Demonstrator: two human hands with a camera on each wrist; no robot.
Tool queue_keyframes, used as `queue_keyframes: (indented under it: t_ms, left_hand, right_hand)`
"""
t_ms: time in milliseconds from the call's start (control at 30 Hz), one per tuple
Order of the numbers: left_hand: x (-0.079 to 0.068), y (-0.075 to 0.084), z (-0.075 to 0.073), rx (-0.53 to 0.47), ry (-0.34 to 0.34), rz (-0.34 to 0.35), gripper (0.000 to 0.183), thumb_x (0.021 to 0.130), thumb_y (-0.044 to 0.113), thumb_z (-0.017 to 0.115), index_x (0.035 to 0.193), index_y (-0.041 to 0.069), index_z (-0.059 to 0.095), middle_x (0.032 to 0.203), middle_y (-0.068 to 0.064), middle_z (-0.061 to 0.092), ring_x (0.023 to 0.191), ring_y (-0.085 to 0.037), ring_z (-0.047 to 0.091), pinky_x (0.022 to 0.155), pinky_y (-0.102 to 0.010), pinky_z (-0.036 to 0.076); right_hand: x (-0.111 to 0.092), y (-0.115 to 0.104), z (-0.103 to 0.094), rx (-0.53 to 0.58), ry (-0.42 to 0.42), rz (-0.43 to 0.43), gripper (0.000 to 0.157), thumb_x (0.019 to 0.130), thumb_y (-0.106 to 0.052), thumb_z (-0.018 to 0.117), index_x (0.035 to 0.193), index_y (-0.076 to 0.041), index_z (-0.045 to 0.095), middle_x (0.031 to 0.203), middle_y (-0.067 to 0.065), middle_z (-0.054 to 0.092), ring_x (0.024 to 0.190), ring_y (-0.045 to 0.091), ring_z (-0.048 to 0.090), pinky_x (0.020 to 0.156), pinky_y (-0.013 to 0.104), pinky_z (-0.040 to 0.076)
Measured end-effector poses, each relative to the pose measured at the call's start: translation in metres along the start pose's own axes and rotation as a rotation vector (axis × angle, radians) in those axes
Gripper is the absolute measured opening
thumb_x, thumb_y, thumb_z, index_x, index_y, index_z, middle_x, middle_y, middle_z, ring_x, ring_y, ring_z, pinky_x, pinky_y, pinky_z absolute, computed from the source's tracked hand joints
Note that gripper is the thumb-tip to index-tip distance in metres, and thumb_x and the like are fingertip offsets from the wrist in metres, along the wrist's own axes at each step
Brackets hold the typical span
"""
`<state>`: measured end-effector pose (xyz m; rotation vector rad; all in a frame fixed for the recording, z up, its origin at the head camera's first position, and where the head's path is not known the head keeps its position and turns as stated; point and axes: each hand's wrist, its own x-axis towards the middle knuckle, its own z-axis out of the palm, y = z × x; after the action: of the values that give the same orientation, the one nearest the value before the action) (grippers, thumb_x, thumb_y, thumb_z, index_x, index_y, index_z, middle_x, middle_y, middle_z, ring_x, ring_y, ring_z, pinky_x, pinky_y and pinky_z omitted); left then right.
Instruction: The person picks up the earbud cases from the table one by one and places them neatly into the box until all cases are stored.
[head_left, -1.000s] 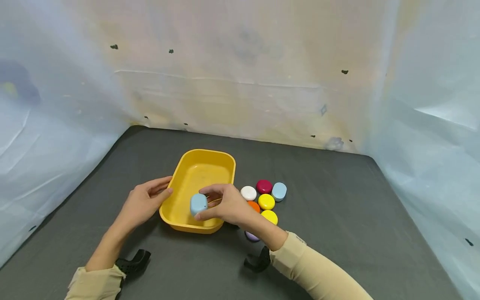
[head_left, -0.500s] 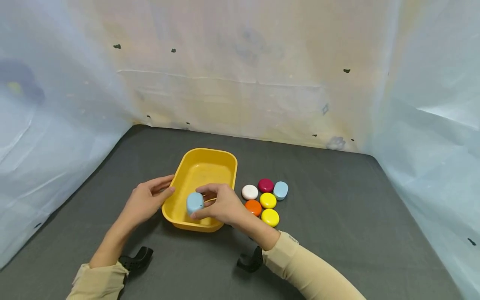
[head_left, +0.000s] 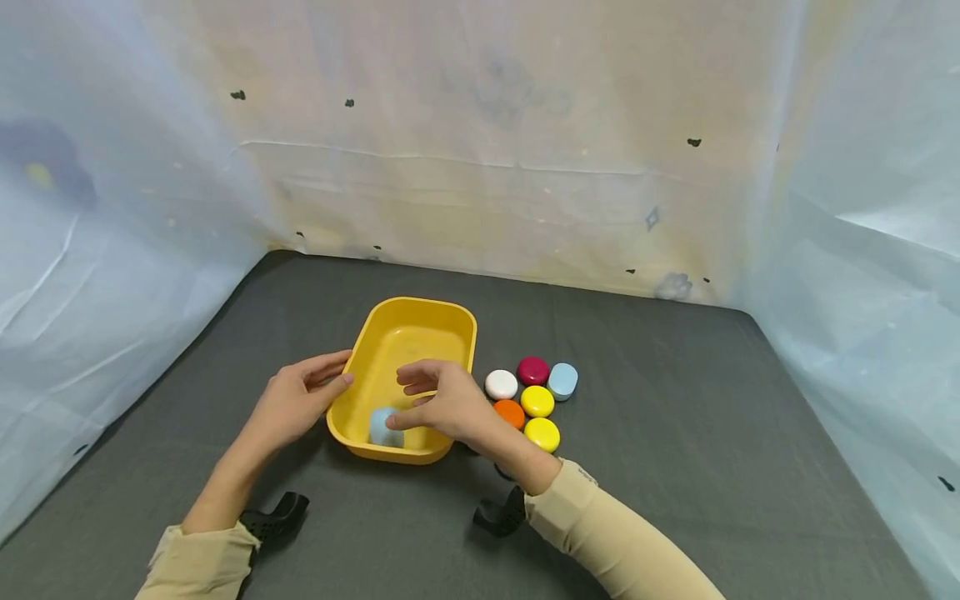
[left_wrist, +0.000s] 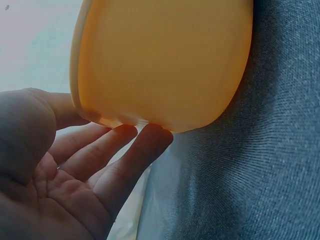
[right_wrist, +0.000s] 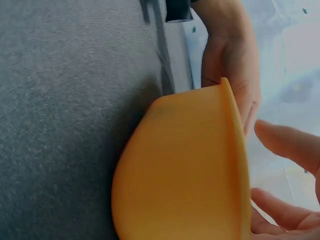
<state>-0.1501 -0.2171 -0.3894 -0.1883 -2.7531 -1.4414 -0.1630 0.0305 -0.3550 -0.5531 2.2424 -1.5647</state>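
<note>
A yellow tray (head_left: 416,333) stands on the grey cloth. At its left rim my left hand (head_left: 296,404) holds it, fingertips against the outer wall and thumb at the edge; the left wrist view shows these fingers (left_wrist: 127,167) touching the wall. A light blue rounded piece (head_left: 384,429), slightly blurred, is inside the near end of the tray. Over the tray is my right hand (head_left: 453,408), its thumb and fingers spread apart with nothing pinched between them. The thumb tip overlaps the blue piece in the head view; whether they touch I cannot tell.
Right of the tray lie small rounded pieces: white (head_left: 501,385), dark red (head_left: 533,372), light blue (head_left: 562,381), orange (head_left: 510,414) and two yellow, one of them the nearer yellow piece (head_left: 542,434). A pale sheet (head_left: 480,192) walls the grey cloth surface (head_left: 637,433).
My right hand has let go of the light blue piece, and its fingers have spread. That piece now sits lower in the tray's near end. The left hand stays at the rim.
</note>
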Motion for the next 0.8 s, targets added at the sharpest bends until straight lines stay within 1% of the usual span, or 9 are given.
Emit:
queue_keyframes:
  t_ms: [100,233,433,500,567,633,700,800]
  left_hand:
    - [0.000,0.000,0.000,0.008,0.006,-0.001,0.052,0.099,0.030,0.062,0.144,0.005,0.050,0.130,-0.017,0.061,0.115,-0.031,0.061,0.085,-0.040,0.055]
    - [0.000,0.000,0.000,0.018,0.009,0.000,0.052,0.099,0.030,0.062,0.144,0.005,0.050,0.130,-0.017,0.061,0.116,-0.032,0.060,0.086,-0.042,0.054]
    - [0.001,0.003,-0.002,0.026,-0.003,0.001,0.054,0.099,0.030,0.062,0.145,0.005,0.049,0.131,-0.017,0.060,0.117,-0.032,0.060,0.087,-0.044,0.053]
    - [0.001,0.003,-0.002,0.031,-0.002,0.000,0.054,0.099,0.030,0.061,0.145,0.005,0.049,0.131,-0.017,0.060,0.116,-0.032,0.060,0.087,-0.044,0.053]
    - [0.001,0.003,-0.002,0.030,0.000,-0.003,0.054,0.100,0.030,0.061,0.145,0.004,0.049,0.131,-0.017,0.060,0.116,-0.032,0.060,0.087,-0.044,0.053]
    - [0.001,0.002,-0.001,0.025,0.000,-0.008,0.054,0.100,0.030,0.061,0.145,0.004,0.048,0.131,-0.018,0.060,0.117,-0.032,0.059,0.088,-0.044,0.053]
    - [0.001,0.001,0.000,0.018,0.001,-0.019,0.054,0.100,0.030,0.061,0.145,0.004,0.048,0.132,-0.017,0.060,0.117,-0.032,0.059,0.088,-0.043,0.053]
    - [0.001,0.000,0.001,0.010,0.003,-0.034,0.055,0.100,0.031,0.061,0.145,0.004,0.048,0.132,-0.017,0.059,0.118,-0.032,0.058,0.088,-0.043,0.053]
  right_hand:
    - [0.001,0.000,-0.006,0.036,0.051,-0.041,0.050,0.075,-0.014,0.087,0.121,-0.007,0.067,0.117,-0.001,0.067,0.111,0.027,0.061,0.087,0.028,0.052]
    - [-0.002,-0.001,-0.018,0.058,0.116,-0.081,0.045,0.077,-0.014,0.086,0.118,-0.008,0.068,0.114,-0.002,0.067,0.111,0.028,0.061,0.088,0.029,0.053]
    - [-0.010,-0.005,-0.041,0.083,0.203,-0.075,0.037,0.081,-0.017,0.083,0.115,-0.010,0.070,0.111,0.000,0.068,0.111,0.027,0.060,0.088,0.033,0.053]
    - [-0.013,-0.005,-0.048,0.086,0.245,-0.071,0.034,0.082,-0.017,0.082,0.113,-0.011,0.071,0.109,0.000,0.069,0.109,0.024,0.061,0.089,0.035,0.053]
    - [-0.017,-0.002,-0.055,0.099,0.275,-0.069,0.031,0.083,-0.017,0.081,0.112,-0.012,0.071,0.109,0.002,0.069,0.107,0.021,0.062,0.089,0.036,0.052]
    - [-0.021,0.003,-0.062,0.109,0.302,-0.065,0.031,0.084,-0.016,0.080,0.113,-0.010,0.071,0.109,0.005,0.069,0.105,0.019,0.063,0.090,0.037,0.052]
    - [-0.026,0.009,-0.070,0.113,0.322,-0.062,0.031,0.085,-0.015,0.079,0.114,-0.008,0.071,0.111,0.006,0.069,0.104,0.020,0.063,0.091,0.037,0.052]
    - [-0.035,0.017,-0.080,0.125,0.352,-0.036,0.032,0.086,-0.015,0.078,0.115,-0.006,0.070,0.112,0.007,0.069,0.105,0.021,0.063,0.092,0.038,0.050]
